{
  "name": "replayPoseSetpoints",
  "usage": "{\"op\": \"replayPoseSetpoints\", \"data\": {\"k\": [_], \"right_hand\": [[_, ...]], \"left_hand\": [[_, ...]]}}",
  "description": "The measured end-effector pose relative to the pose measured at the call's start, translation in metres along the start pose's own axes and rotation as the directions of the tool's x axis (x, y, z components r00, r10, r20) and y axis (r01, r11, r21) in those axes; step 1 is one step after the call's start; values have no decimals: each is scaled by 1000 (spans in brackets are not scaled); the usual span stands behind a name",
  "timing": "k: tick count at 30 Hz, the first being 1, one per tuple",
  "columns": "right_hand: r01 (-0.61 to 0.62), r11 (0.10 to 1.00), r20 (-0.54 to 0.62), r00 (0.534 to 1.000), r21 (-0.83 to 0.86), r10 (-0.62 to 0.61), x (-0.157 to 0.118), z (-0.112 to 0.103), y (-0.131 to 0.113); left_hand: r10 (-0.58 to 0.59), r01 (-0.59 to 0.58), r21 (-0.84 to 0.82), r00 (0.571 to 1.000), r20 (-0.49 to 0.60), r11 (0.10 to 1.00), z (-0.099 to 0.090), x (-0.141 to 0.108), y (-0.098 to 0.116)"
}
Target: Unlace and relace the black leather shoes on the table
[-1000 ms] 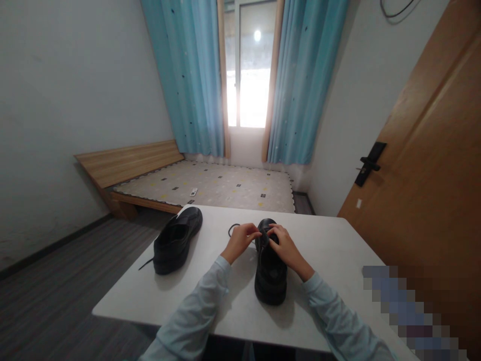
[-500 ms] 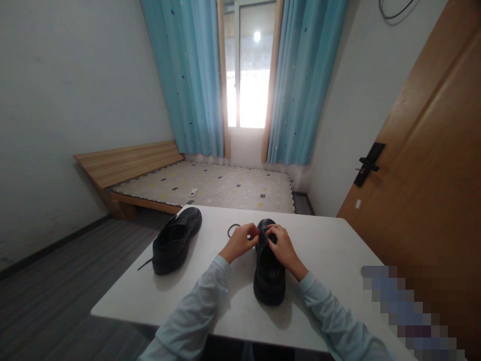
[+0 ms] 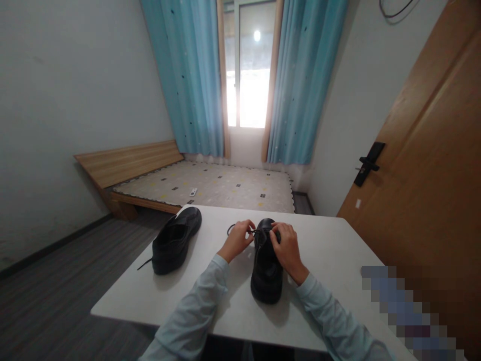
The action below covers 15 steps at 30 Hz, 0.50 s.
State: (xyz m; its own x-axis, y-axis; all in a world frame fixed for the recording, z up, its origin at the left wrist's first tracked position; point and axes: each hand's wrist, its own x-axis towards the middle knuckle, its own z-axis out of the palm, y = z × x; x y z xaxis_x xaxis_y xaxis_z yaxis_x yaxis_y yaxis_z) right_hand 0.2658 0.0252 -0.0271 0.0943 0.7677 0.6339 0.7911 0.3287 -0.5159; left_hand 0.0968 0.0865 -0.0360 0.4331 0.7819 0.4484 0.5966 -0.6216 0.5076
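Between my two hands sits the black shoe (image 3: 266,281), smooth and dark with a thick sole, its opening toward me and its toe pointing away, upright on the white table (image 3: 319,311). My left hand (image 3: 239,237), just left of the shoe's front, has thumb and fingers pinched on the black lace (image 3: 255,231). My right hand (image 3: 287,244) lies against the shoe's right side, thumb by the lacing; whether its fingertips close on lace, I cannot tell.
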Motion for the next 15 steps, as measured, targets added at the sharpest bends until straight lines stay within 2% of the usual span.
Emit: {"op": "replayPoseSetpoints", "data": {"k": [4, 8, 12, 15], "right_hand": [[-34, 997, -58, 998, 64, 38, 1, -1, 0], [-80, 979, -97, 990, 186, 99, 3, -3, 2], [-169, 914, -104, 970, 370, 221, 10, -10, 8], [-191, 854, -121, 952, 483, 281, 17, -17, 17]], "left_hand": [[-99, 109, 89, 989, -109, 990, 1, 1, -6], [-237, 257, 80, 951, -196, 963, 0, 0, -7], [-361, 351, -92, 922, -140, 932, -4, 1, -3], [-349, 307, -305, 932, -93, 901, -4, 3, -1]]}}
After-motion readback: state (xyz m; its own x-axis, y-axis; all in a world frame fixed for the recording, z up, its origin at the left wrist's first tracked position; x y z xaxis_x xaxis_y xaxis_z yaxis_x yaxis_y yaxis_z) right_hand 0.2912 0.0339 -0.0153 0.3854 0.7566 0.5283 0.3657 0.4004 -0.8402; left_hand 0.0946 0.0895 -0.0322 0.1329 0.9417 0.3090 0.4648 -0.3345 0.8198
